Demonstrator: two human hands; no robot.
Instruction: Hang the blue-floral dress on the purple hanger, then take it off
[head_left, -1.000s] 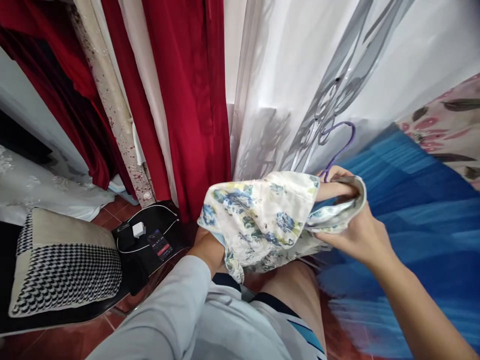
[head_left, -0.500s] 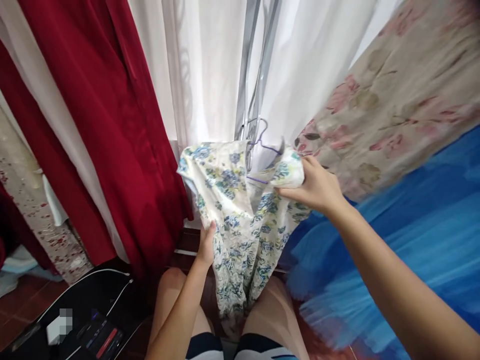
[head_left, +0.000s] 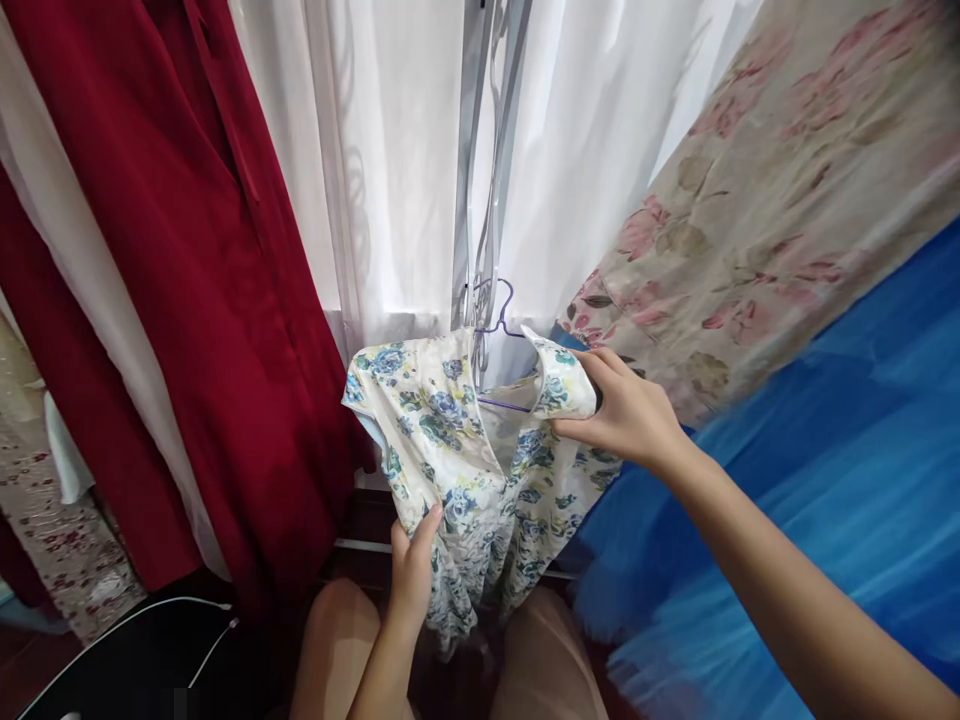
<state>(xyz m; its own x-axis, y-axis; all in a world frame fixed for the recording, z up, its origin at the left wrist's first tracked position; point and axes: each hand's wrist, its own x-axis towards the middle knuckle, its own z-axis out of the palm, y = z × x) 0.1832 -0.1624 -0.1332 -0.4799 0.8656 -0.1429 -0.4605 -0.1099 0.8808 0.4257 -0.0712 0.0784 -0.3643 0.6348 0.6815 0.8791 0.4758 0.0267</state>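
Note:
A white dress (head_left: 450, 420) with blue and green flowers and a V-shaped neck hangs in front of my legs. Inside its neck sits a purple hanger (head_left: 502, 310), its hook rising above the collar. My left hand (head_left: 415, 565) grips the side of the dress below the armhole, thumb on the front and fingers behind the cloth. My right hand (head_left: 626, 410) pinches the shoulder on the other side, thumb in front, with part of the fingers hidden behind the fabric.
White curtains (head_left: 405, 180) and a grey metal stand (head_left: 480, 170) rise behind the dress. Dark red cloth (head_left: 187, 250) hangs at left. On the right are a beige floral cloth (head_left: 720, 250) and blue tulle (head_left: 787, 480). A black bag-like item (head_left: 127, 660) lies at lower left.
The dress and both hands sit lower in the view, as do the surroundings. The right shoulder of the dress and the hanger show more clearly. Both hands keep their hold.

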